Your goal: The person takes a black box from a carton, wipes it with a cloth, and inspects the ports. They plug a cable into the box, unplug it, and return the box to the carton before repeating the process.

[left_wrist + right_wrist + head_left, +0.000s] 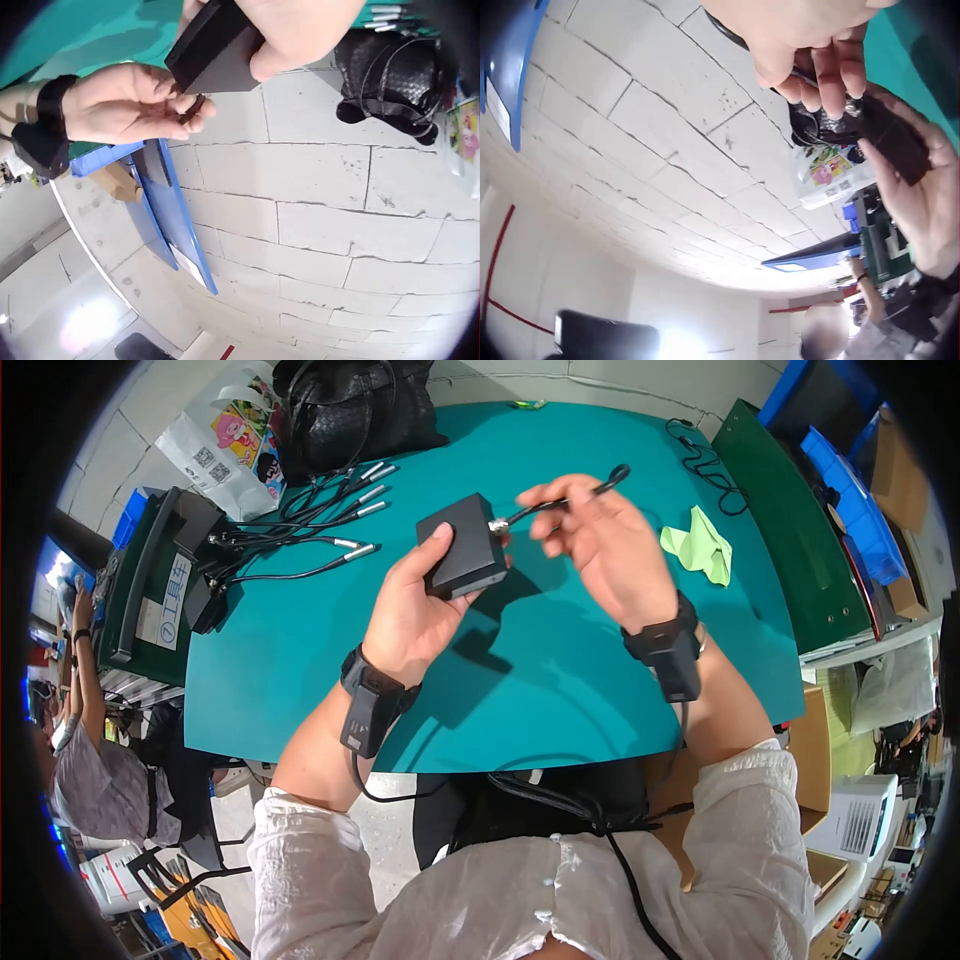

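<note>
My left hand grips a black rectangular box above the green table, its thumb lying over the top face. From the box's far right corner a silver connector sticks out, with a short black cable running from it. Just right of the box, my right hand holds that cable between thumb and curled fingers, and the cable's looped end pokes out past them. The right wrist view shows those fingers bent close by the connector and the box in the left palm.
Several black cables with silver ends lie at the back left, beside a black bag and a printed white bag. A light green cloth and a coiled black cable lie to the right. A person is at far left.
</note>
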The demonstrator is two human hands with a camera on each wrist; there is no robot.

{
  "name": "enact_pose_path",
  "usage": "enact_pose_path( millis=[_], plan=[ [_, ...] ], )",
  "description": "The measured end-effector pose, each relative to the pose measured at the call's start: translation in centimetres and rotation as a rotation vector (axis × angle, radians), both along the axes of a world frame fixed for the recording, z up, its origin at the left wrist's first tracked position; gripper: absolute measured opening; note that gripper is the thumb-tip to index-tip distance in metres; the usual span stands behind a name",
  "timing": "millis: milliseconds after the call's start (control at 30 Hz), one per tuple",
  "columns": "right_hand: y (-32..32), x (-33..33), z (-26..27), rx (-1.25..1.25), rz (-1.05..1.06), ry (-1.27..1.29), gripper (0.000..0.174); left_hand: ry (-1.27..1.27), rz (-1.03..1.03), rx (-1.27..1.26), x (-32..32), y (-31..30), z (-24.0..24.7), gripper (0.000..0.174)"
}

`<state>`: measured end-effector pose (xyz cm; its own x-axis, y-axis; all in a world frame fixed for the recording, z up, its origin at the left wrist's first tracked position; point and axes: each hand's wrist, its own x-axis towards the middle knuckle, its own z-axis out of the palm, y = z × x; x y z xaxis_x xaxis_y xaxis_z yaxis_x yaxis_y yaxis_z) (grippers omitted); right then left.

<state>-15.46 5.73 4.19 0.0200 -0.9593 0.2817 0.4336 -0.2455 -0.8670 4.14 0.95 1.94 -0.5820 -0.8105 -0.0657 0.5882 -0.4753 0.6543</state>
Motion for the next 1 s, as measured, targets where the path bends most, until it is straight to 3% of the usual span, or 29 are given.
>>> enact_pose_path(
  millis=[167,367,433,500,600,633,700,767,867,900,967,1000],
  plan=[
    [-0.8,-3.8,0.7,0.074,-0.076,-0.149,0.026,-0.022,0.092,-0.118,0.9,-2.4,-0.4,0.044],
    [-2.4,-7.8,-0.7,0.054,-0.076,-0.519,0.02,-0.033,0.16,0.002,1.5,-3.7,-0.8,0.04],
    [-2.6,-9.3,-0.4,-0.03,-0.222,-0.669,0.019,-0.023,0.234,0.107,1.9,-4.4,-1.0,0.039],
    [-2.4,-9.7,-0.3,-0.082,-0.347,-0.553,0.021,-0.042,0.224,0.098,1.8,-4.5,-1.2,0.038],
    [-2.5,-9.2,-0.1,-0.248,-0.56,-0.101,0.022,-0.108,0.211,0.058,1.6,-4.0,-1.5,0.039],
    [-2.1,-8.8,0.2,-0.25,-0.567,-0.099,0.022,-0.106,0.203,0.056,1.6,-4.1,-1.6,0.039],
    [-1.2,-7.9,0.9,-0.294,-0.636,0.362,0.019,-0.224,0.26,-0.004,1.8,-4.1,-1.8,0.039],
    [-0.4,-6.4,1.3,-0.324,-0.626,0.369,0.014,-0.24,0.279,-0.011,1.8,-4.4,-2.0,0.039],
    [0.9,-4.6,2.0,-0.384,-0.668,0.761,0.01,-0.22,0.29,0.005,1.9,-4.5,-2.3,0.038],
    [1.0,-4.3,2.4,-0.382,-0.659,0.755,0.01,-0.234,0.307,0.003,1.8,-4.4,-2.4,0.039],
    [1.2,-3.9,2.5,-0.72,-0.656,1.045,0.014,-0.258,0.33,0.007,2.0,-4.4,-2.7,0.039],
    [0.9,-3.7,2.2,-0.795,-0.648,1.04,0.018,-0.237,0.304,-0.004,2.1,-4.6,-2.9,0.04]
  ],
)
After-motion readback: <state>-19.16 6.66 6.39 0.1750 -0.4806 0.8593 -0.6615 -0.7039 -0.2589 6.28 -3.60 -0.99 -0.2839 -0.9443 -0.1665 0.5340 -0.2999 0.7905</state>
